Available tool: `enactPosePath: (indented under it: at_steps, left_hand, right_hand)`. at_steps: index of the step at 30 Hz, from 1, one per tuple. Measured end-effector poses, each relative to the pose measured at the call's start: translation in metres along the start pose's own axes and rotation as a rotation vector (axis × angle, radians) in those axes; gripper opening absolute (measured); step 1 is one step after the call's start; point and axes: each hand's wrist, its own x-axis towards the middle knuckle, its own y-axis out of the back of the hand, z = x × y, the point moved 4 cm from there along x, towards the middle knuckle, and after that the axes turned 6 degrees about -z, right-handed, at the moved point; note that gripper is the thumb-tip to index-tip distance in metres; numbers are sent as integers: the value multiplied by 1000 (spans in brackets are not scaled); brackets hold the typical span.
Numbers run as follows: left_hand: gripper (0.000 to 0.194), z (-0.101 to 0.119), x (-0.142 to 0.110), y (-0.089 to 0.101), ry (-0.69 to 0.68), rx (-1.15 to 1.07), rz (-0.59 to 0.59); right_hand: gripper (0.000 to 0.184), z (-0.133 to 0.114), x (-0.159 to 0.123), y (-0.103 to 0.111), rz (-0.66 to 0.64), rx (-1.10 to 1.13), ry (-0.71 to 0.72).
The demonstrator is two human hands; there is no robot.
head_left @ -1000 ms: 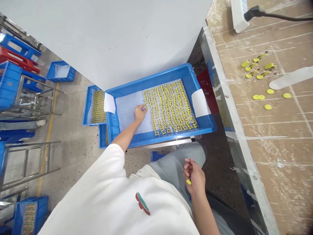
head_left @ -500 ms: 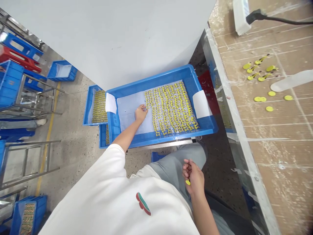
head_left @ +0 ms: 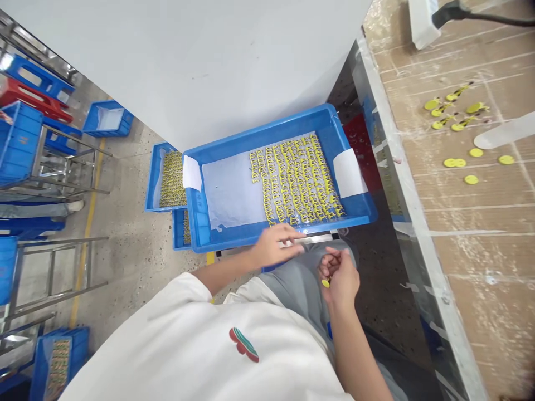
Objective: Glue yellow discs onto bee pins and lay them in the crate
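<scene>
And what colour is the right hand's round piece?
The round piece in the right hand is yellow, seen in the head view.

Yellow against blue

The central tray was blue, its liner pale, its pieces yellow and dark in striped rows. At upper right, yellow discs dotted a brown surface streaked white. The shirt was white, its emblem red and green.

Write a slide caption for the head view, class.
Beside a blue tray of yellow pieces in rows: left hand open, right hand holding a yellow disc.
</scene>
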Motion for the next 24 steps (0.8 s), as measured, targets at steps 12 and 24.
enactPosePath:
  at_steps: [12, 24]
  left_hand:
    - [30, 47, -42, -69, 276, -823, 189]
    - [29, 44, -37, -67, 580, -1261, 237]
  right_hand:
    - [61, -56, -34, -62, -83, -27, 473]
    - [30, -52, -34, -42, -247, -378, 543]
